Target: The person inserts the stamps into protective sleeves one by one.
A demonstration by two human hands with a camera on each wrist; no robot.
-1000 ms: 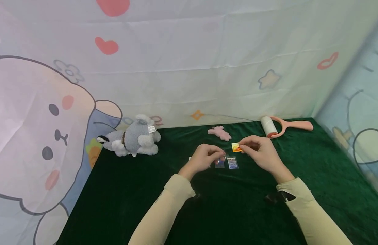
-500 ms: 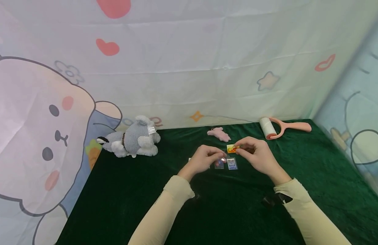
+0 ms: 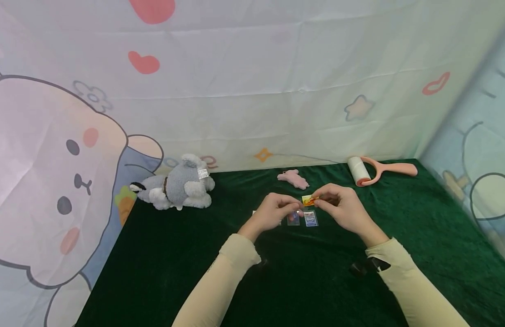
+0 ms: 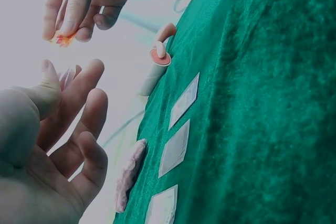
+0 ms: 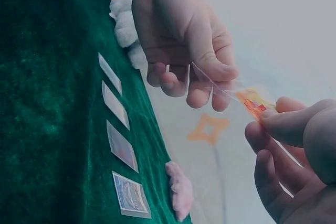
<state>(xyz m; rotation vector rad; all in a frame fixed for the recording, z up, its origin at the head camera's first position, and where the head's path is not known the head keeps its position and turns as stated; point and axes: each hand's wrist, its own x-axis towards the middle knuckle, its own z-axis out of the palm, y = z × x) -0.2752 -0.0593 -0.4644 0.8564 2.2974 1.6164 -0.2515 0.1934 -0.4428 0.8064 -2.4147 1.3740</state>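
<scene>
Card: small orange-and-yellow picture card (image 3: 309,200), partly inside a clear sleeve (image 5: 220,88).
Right hand (image 3: 345,210): thumb and forefinger pinch the card's edge.
Left hand (image 3: 272,212): fingertips curl around the sleeve.
Position: held above the green cloth (image 3: 195,254), over the row of sleeved cards (image 5: 122,145).

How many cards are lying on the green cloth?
4, in one row: first card, second card, third card, fourth card. The right hand pinches another, an orange card, against the left hand's clear sleeve. Hands may hide more.
</scene>
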